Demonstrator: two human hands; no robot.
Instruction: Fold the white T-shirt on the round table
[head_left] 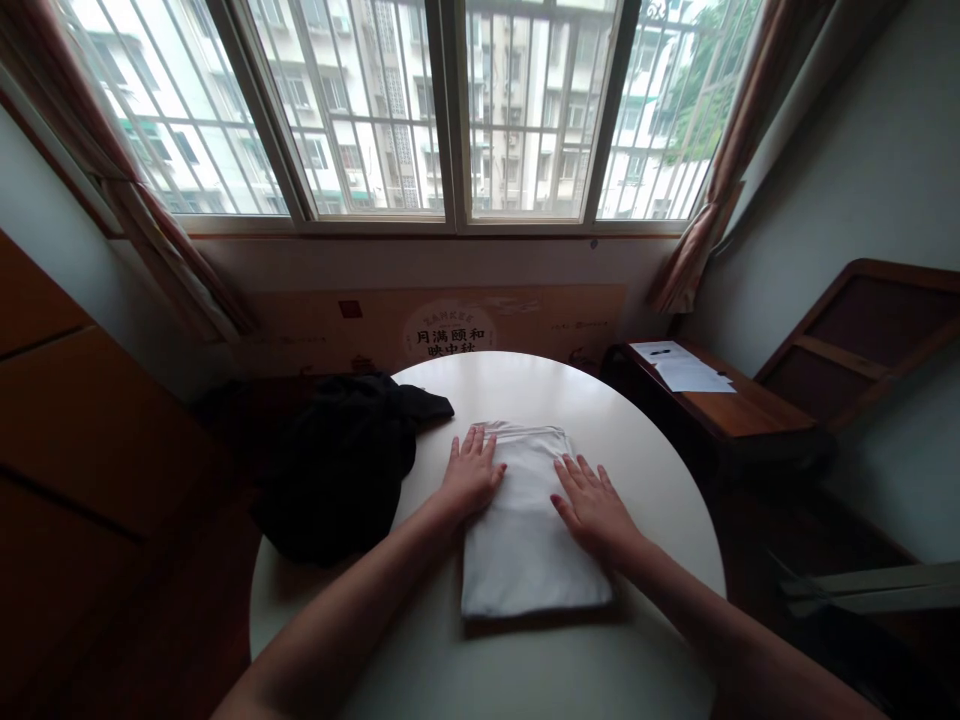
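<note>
A piece of white cloth (pixel 525 560), folded into a flat rectangle, lies on the round white table (pixel 645 440). What kind of garment or cloth it is, I cannot tell. My left hand (pixel 472 472) rests flat on its upper left edge, fingers stretched forward. On the cloth's right edge lies my right hand (pixel 592 505), palm down with the fingers apart. Neither hand grips anything. Left of my left hand, a heap of black cloth (pixel 337 470) sits loosely at the table's edge, partly hanging over it.
Beyond the table, a large flat printed cardboard panel (pixel 315 320) stands below a barred window. To the right, a small wooden table (pixel 750 405) bears papers (pixel 686 368) and a pen. Wooden cabinets (pixel 82 430) stand at the left.
</note>
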